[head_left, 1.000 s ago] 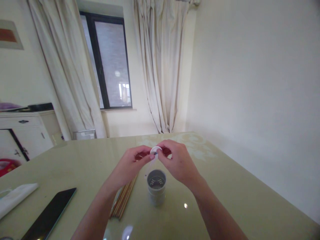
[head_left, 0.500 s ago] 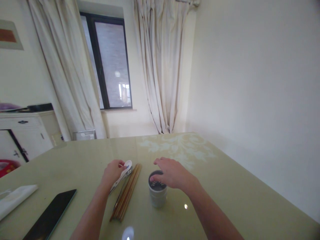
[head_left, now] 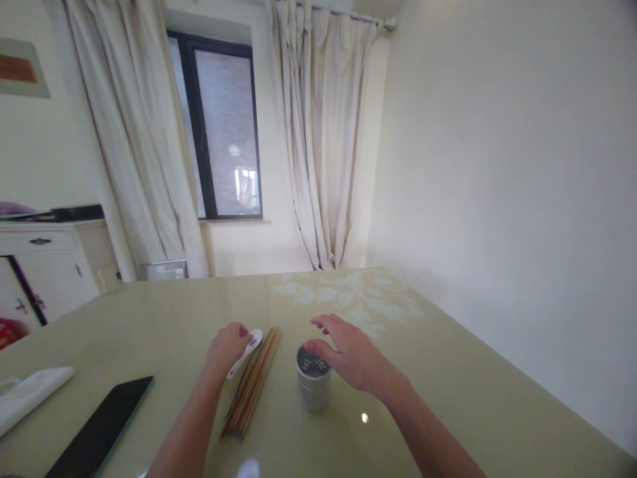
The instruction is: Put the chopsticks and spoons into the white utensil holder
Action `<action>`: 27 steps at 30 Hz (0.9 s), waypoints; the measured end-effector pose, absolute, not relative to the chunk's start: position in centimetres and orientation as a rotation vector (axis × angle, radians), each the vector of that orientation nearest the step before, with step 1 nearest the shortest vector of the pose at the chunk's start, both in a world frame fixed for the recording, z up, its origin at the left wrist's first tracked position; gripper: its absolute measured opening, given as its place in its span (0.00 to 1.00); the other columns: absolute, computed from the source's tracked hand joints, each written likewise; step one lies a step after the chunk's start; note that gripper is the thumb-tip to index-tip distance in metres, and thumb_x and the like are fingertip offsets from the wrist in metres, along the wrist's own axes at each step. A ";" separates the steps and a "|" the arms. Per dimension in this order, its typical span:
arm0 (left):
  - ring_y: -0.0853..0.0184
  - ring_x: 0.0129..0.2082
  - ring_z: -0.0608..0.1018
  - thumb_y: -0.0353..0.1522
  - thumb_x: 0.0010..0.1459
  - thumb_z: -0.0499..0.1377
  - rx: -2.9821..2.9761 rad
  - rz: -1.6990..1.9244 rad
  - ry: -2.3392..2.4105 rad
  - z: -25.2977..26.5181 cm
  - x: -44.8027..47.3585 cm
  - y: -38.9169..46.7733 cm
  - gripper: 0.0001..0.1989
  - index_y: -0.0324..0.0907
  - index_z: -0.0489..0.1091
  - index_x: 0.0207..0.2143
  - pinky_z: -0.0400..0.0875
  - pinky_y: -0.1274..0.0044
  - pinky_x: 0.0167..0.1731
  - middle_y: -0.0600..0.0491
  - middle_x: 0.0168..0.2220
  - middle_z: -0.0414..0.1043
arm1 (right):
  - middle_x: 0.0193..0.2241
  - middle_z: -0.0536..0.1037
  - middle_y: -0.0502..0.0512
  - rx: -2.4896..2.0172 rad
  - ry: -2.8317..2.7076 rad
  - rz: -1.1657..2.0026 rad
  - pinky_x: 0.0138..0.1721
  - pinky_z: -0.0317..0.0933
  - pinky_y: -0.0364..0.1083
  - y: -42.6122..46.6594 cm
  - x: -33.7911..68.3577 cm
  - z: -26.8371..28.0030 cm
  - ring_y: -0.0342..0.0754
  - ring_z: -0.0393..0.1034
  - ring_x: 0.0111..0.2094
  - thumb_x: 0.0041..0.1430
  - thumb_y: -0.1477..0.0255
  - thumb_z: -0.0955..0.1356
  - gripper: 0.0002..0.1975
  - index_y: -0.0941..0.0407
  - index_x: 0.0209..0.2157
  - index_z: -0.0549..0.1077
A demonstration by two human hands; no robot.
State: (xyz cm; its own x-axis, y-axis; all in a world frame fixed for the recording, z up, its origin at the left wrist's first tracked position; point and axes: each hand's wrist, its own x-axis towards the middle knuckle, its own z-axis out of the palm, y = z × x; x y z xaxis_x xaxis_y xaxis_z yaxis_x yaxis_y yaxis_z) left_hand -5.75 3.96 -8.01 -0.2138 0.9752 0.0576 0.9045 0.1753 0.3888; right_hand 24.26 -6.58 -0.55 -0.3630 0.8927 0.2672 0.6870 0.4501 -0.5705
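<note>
My left hand point(head_left: 228, 348) is closed, its fingertips at the bowl end of a white ceramic soup spoon point(head_left: 243, 355) with a small blue mark. Beside the spoon lies a bundle of wooden chopsticks point(head_left: 256, 385), flat on the table, with a thin metal handle point(head_left: 233, 397) along its left side. Right of the chopsticks a grey cylindrical utensil holder point(head_left: 314, 393) stands upright, with drain holes visible in its bottom. Over the holder's right rim hovers my right hand point(head_left: 351, 352), fingers apart and thumb across the opening; whether the thumb touches the rim I cannot tell.
A dark phone-like slab point(head_left: 102, 425) and a white flat packet point(head_left: 34, 398) lie on the left of the glossy table point(head_left: 164, 318). A wall point(head_left: 522, 265) runs along the table's right side. A white cabinet point(head_left: 54, 259) stands at the far left.
The white spoon has turned slightly and shifted under my left hand; the metal spoon's bowl beneath it no longer shows. My right thumb has drawn back a little over the holder, uncovering more of its bottom.
</note>
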 end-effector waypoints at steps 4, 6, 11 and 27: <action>0.56 0.44 0.83 0.34 0.65 0.58 1.917 0.589 2.195 -6.2 -4.7 3.7 0.09 0.41 0.78 0.38 0.68 0.74 0.38 0.44 0.43 0.84 | 0.67 0.66 0.70 -1.190 -1.943 0.650 0.65 0.59 0.59 -7.3 24.9 -6.5 0.62 0.65 0.65 0.60 0.49 0.74 0.48 0.56 0.72 0.56; 0.57 0.46 0.82 0.34 0.67 0.55 1.990 0.638 2.138 -5.0 -3.5 3.3 0.12 0.42 0.78 0.41 0.69 0.74 0.41 0.45 0.45 0.84 | 0.68 0.64 0.71 -1.173 -1.852 0.742 0.64 0.60 0.61 -7.3 24.9 -9.3 0.64 0.64 0.66 0.51 0.52 0.79 0.58 0.56 0.74 0.51; 0.59 0.44 0.82 0.35 0.69 0.52 2.213 0.704 1.971 -4.4 0.3 0.1 0.14 0.43 0.77 0.41 0.69 0.73 0.44 0.46 0.45 0.83 | 0.63 0.72 0.69 -1.120 -1.819 0.828 0.58 0.66 0.62 -6.7 24.6 -12.5 0.66 0.71 0.60 0.41 0.64 0.84 0.64 0.52 0.74 0.50; 0.58 0.49 0.80 0.32 0.67 0.54 2.201 0.415 2.100 -11.1 -0.1 -4.1 0.09 0.43 0.75 0.39 0.69 0.72 0.46 0.45 0.45 0.80 | 0.50 0.78 0.61 -1.055 -1.979 0.768 0.56 0.67 0.57 -8.0 23.8 -10.5 0.63 0.73 0.52 0.33 0.56 0.86 0.44 0.54 0.54 0.77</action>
